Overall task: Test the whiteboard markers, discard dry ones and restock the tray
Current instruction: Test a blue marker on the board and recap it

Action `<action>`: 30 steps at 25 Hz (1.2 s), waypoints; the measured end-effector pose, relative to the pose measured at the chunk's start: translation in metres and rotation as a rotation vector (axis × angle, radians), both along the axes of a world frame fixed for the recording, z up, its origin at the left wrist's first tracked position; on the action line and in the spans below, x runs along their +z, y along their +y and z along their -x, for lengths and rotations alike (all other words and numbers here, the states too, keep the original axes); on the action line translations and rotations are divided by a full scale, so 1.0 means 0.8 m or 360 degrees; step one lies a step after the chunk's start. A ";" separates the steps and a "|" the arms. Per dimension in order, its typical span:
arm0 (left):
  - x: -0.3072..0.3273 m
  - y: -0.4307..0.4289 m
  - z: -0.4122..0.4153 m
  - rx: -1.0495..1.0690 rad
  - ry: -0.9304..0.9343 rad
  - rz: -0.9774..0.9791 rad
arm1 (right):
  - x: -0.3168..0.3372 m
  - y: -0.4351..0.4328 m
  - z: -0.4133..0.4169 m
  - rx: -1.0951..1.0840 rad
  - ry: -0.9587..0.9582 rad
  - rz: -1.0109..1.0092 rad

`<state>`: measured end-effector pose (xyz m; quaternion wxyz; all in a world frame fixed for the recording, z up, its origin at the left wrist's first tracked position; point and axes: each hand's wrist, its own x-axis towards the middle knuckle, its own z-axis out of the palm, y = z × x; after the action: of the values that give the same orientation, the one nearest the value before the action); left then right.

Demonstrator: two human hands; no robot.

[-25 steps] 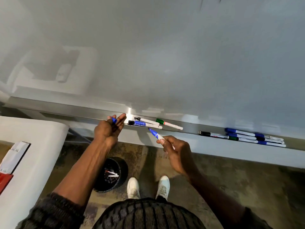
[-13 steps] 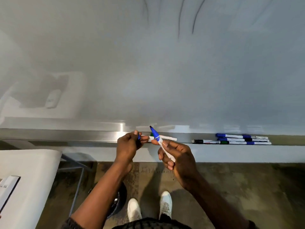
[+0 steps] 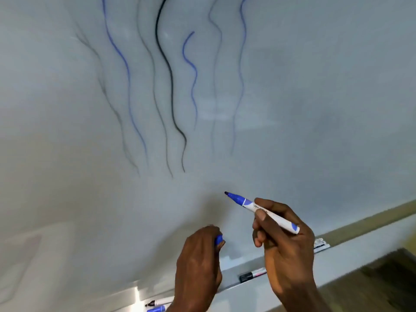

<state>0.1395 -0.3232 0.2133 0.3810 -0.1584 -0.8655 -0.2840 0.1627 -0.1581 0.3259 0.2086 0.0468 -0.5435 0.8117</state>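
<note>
Head view, the only view supplied.

1. Right hand (image 3: 286, 239): closed around a marker (image 3: 263, 210), fingers and thumb wrapped on the white barrel. The marker is uncapped and its blue nib end points left and up at the board (image 3: 315, 86). The nib sits below the drawn lines. Whether it touches the surface cannot be told.

2. Left hand (image 3: 198, 266): curled around a blue cap (image 3: 218, 240), of which only the end shows between the fingers. The hand is held low, left of the right hand and apart from it. Its wrist is cut off by the bottom edge.

3. Board: 7 wavy strokes (image 3: 171, 86) run downward in the upper middle. 1 is strong black, 3 are blue, 3 are faint grey. Several run out past the top edge.

4. Tray (image 3: 137, 296): it runs along the foot of the board, rising to the right, and both hands hide much of it. Between the hands lies a black-capped pen (image 3: 252, 274), partly covered by the right hand. At the bottom edge, left of the left wrist, lie 2 more pens (image 3: 155, 303), 1 black and 1 blue, both cut off. Right of the right hand, pale pen ends (image 3: 320, 245) show; they are blurred and their count cannot be told.

5. Floor (image 3: 394, 278): a dark patch at lower right, blurred.
</note>
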 end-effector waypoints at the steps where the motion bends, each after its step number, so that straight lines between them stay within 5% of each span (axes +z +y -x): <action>1: 0.016 0.008 0.013 -0.0011 0.0142 0.0091 | 0.022 0.009 0.008 -0.0034 0.0104 -0.0007; 8: 0.102 0.042 0.077 0.0192 0.0439 0.0239 | 0.187 0.065 0.085 -0.0407 0.0779 -0.0292; 15: 0.100 0.042 0.092 0.0379 0.0605 0.0418 | 0.277 0.082 0.171 -0.0767 0.1200 -0.0670; 30: 0.101 0.031 0.101 0.0413 0.0663 0.0549 | 0.244 0.068 0.185 -0.1153 0.1308 -0.1094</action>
<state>0.0586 -0.2987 0.2939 0.5509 -0.1637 -0.8172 -0.0430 0.0148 -0.1038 0.5214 0.6335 0.2315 -0.6297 0.3854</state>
